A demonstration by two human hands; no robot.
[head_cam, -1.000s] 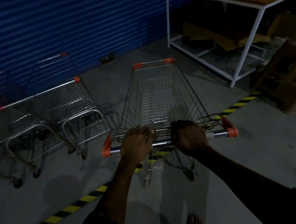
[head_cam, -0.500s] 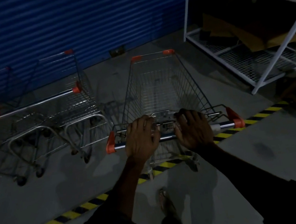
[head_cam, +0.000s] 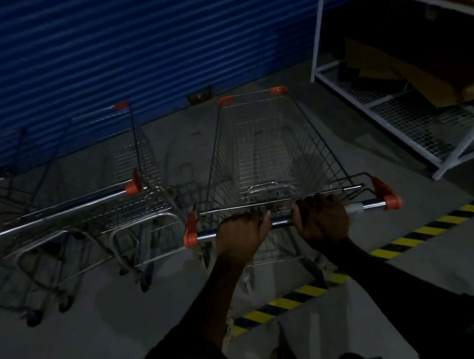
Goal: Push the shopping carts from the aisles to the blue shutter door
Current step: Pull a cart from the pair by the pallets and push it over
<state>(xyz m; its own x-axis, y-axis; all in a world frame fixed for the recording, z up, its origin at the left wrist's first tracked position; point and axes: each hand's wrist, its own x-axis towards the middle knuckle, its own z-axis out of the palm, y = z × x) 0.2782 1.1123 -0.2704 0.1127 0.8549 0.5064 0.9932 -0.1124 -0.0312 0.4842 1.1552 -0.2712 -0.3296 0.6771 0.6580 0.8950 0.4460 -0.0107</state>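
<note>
A wire shopping cart [head_cam: 268, 151] with orange corner caps stands in front of me, its empty basket pointing at the blue shutter door [head_cam: 127, 46]. My left hand [head_cam: 241, 231] and my right hand [head_cam: 320, 218] both grip its chrome handle bar [head_cam: 366, 207], close together near the middle. The cart's front end sits a short way from the door's base. Its rear wheels are over the yellow-and-black floor stripe [head_cam: 291, 300].
Several other carts [head_cam: 89, 210] are parked side by side to the left, along the shutter. A white metal shelf rack [head_cam: 420, 113] with cardboard on it stands close on the right. Bare concrete floor lies between the cart and the rack.
The cart has rolled forward toward the shutter and crossed the striped line. The parked carts and the rack appear nearer. Both hands keep their grip on the handle.
</note>
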